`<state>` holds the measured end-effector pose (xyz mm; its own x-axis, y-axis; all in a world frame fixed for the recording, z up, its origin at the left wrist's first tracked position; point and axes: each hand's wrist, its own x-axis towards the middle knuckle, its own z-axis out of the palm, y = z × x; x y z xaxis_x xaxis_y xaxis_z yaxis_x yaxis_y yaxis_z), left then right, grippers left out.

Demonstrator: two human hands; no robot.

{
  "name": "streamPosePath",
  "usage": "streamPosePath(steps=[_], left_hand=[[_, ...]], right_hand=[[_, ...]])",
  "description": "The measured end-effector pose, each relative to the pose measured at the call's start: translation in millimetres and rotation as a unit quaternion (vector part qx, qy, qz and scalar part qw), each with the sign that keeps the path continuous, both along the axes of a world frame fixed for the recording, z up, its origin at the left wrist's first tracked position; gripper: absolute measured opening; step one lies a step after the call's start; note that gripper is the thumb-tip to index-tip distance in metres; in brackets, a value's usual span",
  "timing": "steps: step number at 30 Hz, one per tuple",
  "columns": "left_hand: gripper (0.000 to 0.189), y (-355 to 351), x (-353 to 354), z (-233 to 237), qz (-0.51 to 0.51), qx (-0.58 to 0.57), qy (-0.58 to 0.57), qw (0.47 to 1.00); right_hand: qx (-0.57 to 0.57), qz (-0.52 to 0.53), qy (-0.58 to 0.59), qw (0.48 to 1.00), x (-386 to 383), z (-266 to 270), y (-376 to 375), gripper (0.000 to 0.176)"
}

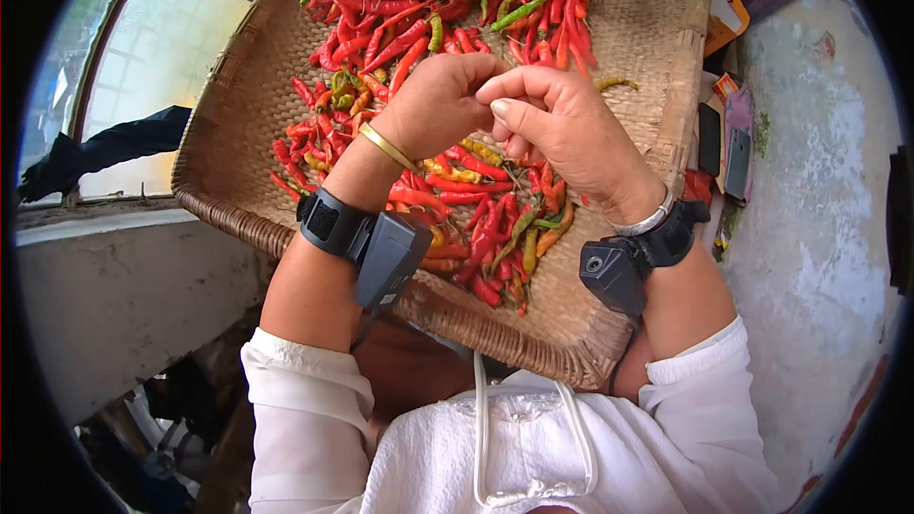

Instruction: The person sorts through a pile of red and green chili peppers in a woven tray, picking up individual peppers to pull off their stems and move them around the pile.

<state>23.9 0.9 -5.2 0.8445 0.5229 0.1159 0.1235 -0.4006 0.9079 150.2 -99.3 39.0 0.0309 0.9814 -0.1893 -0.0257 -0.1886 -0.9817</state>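
Note:
My left hand [440, 100] and my right hand [564, 124] meet over the middle of a shallow woven basket [657, 57]. Both have their fingers curled and the thumbs and fingertips pinched close together; whatever sits between them is hidden or too small to make out. Below and behind the hands lie many chili peppers [390, 33], mostly red, with some green, yellow and orange ones. A nearer group of chili peppers [490, 238] lies beneath my wrists. One yellow-green chili pepper [616, 83] rests apart, just right of my right hand.
The basket's thick braided rim [514, 347] is close to my body. A window [143, 57] and a dark cloth bundle [114, 148] are at the left. Along the right side stand a phone [738, 162], an orange box [728, 19] and a worn pale wall [809, 219].

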Motion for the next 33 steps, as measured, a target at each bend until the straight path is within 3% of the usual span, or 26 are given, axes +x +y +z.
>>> streamPosePath(steps=[1, 3, 5, 6, 8, 9, 11, 12, 13, 15, 21, 24, 26, 27, 29, 31, 33], left_hand=[[0.028, -2.1, 3.0, -2.3, 0.044, -0.035, -0.116, 0.992], [0.035, 1.5, -4.0, -2.8, 0.044, -0.056, -0.052, 0.996], [0.031, 0.3, -9.7, 4.1, 0.024, 0.180, 0.109, 0.977], [0.023, 3.4, -12.9, -11.4, -0.001, 0.216, 0.126, 0.968], [0.012, -3.9, -17.3, -11.2, -0.063, 0.204, 0.231, 0.949], [0.011, -8.1, -18.4, -11.3, -0.087, 0.185, 0.251, 0.946], [0.012, -19.5, -20.0, -10.2, -0.125, 0.199, 0.305, 0.923], [0.012, -25.3, -20.8, -7.1, -0.162, 0.210, 0.359, 0.895], [0.012, -29.5, -23.4, -5.0, -0.161, 0.209, 0.360, 0.895], [0.016, -36.7, -30.4, 0.3, -0.204, 0.227, 0.489, 0.817], [0.025, -49.7, -59.3, 7.6, -0.248, 0.188, 0.458, 0.833], [0.029, -55.5, -61.1, -3.0, -0.271, 0.218, 0.444, 0.826], [0.031, -58.5, -57.7, -3.0, -0.271, 0.211, 0.469, 0.814], [0.031, -58.7, -57.3, -1.7, -0.271, 0.209, 0.469, 0.814], [0.030, -56.9, -56.2, 0.2, -0.266, 0.218, 0.481, 0.806], [0.029, -51.4, -60.1, -4.5, -0.260, 0.225, 0.467, 0.815], [0.029, -44.5, -61.1, -6.5, -0.254, 0.233, 0.453, 0.822]], right_hand=[[-0.004, 0.001, 0.001, 1.000, 2.3, 0.8, 0.2, 0.017], [0.005, -0.032, -0.015, 0.999, 8.1, 3.6, 2.1, 0.017], [-0.006, -0.053, -0.027, 0.998, 12.0, -1.1, 3.6, 0.016], [0.035, -0.054, -0.097, 0.993, 13.9, -12.6, 5.1, 0.015], [0.072, -0.025, -0.236, 0.969, 14.4, -15.0, 4.8, 0.014], [0.073, -0.026, -0.237, 0.968, 14.2, -14.4, 3.8, 0.014], [0.087, 0.155, -0.441, 0.880, 14.6, -18.9, -0.3, 0.022], [0.102, 0.187, -0.503, 0.837, 13.9, -26.8, -5.7, 0.023], [0.102, 0.189, -0.502, 0.838, 13.7, -33.3, -9.6, 0.023], [0.040, 0.246, -0.587, 0.770, 12.5, -40.6, -14.5, 0.020], [0.079, 0.219, -0.559, 0.796, 13.9, -34.3, -16.2, 0.024], [0.006, 0.302, -0.540, 0.786, 7.0, -28.8, -12.8, 0.027], [-0.017, 0.409, -0.398, 0.821, -1.7, -30.7, -12.4, 0.031], [-0.018, 0.411, -0.397, 0.820, -8.6, -34.5, -11.9, 0.031], [-0.049, 0.485, -0.398, 0.777, -21.1, -47.9, -13.1, 0.034], [-0.031, 0.487, -0.412, 0.770, -23.7, -57.0, -17.4, 0.034], [0.013, 0.434, -0.498, 0.751, -24.8, -60.3, -20.0, 0.026]])
